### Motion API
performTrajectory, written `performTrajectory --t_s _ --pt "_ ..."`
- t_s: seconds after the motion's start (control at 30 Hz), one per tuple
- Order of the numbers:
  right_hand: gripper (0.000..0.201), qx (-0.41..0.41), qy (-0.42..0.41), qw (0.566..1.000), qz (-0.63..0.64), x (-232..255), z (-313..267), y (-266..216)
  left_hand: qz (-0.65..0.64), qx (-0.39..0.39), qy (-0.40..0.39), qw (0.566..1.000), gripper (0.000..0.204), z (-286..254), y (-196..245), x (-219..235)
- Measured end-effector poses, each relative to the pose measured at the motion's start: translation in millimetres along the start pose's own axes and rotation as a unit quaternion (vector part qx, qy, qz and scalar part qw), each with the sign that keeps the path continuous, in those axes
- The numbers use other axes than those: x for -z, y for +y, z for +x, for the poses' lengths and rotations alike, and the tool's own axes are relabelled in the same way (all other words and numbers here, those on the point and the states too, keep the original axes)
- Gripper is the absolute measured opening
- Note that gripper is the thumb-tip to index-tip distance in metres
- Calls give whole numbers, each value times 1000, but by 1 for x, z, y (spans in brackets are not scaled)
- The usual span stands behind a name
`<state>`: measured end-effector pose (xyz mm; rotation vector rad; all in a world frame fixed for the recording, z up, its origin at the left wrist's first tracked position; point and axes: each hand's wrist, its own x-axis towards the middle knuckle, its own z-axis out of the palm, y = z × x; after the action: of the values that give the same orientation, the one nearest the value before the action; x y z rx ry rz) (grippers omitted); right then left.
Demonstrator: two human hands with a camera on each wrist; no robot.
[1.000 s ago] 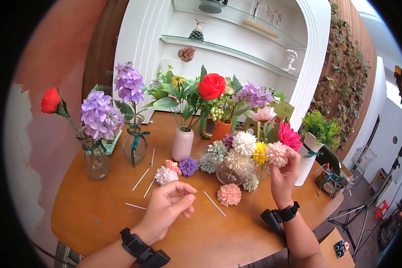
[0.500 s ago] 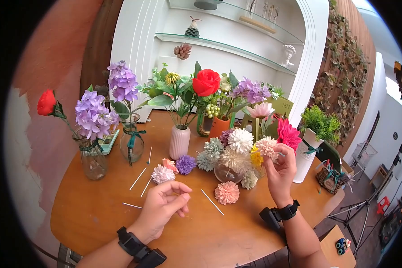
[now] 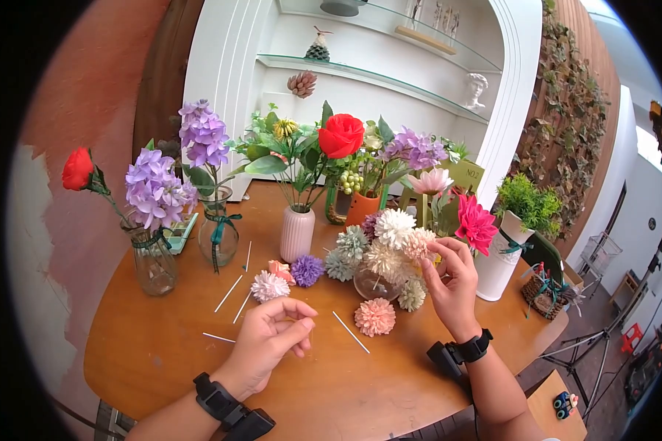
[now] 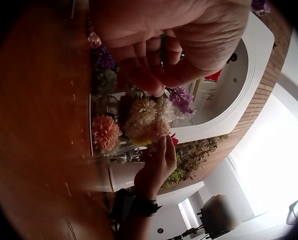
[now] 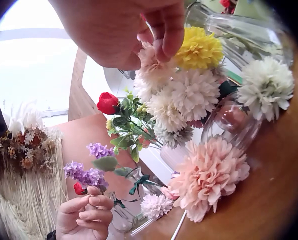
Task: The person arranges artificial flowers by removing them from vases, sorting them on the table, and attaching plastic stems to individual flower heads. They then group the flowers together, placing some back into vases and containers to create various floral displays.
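My right hand [image 3: 454, 287] pinches a pale pink pompom flower [image 3: 419, 242] between thumb and fingers. It holds this bloom against the right side of a cluster in a round glass vase [image 3: 365, 287]. White [image 3: 395, 228], cream [image 3: 384, 262] and grey-green pompom flowers [image 3: 351, 245] fill that cluster, and a yellow one [image 5: 199, 48] shows beside the pink bloom in the right wrist view. My left hand [image 3: 272, 334] hovers over the near table, fingers loosely bent, with nothing visible in it. A peach pompom flower [image 3: 375, 317] lies in front of the vase.
White sticks [image 3: 351, 332] are scattered on the wooden table [image 3: 360, 400]. Purple [image 3: 307, 271] and pale pompom flowers [image 3: 269, 287] lie left of the vase. Behind stand a pink ribbed vase [image 3: 296, 235], glass vases [image 3: 153, 268] and a white planter [image 3: 496, 275].
My right hand has carried the pale pink flower leftward into the cluster, where it now covers the yellow bloom in the head view. The left hand keeps its pose.
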<state>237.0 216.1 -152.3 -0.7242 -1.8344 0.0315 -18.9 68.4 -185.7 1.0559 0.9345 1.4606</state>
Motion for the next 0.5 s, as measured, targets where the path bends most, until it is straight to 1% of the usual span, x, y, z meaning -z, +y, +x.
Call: performTrajectory --t_s 0.13,0.33,0.4,0.43,0.5 --pt "22 7 13 1000 -5 -1 -1 4 -6 3 1 1000 13 0 0 0" --pt "31 18 -7 1000 -2 -4 -1 -1 -1 9 4 1000 13 0 0 0" --pt "32 -27 -32 999 11 -5 -3 3 0 10 6 1000 13 0 0 0" --pt "32 -28 -32 999 11 -5 -3 7 0 11 7 1000 12 0 0 0" --pt "27 -72 -15 997 29 -6 -4 14 -1 11 6 1000 12 0 0 0"
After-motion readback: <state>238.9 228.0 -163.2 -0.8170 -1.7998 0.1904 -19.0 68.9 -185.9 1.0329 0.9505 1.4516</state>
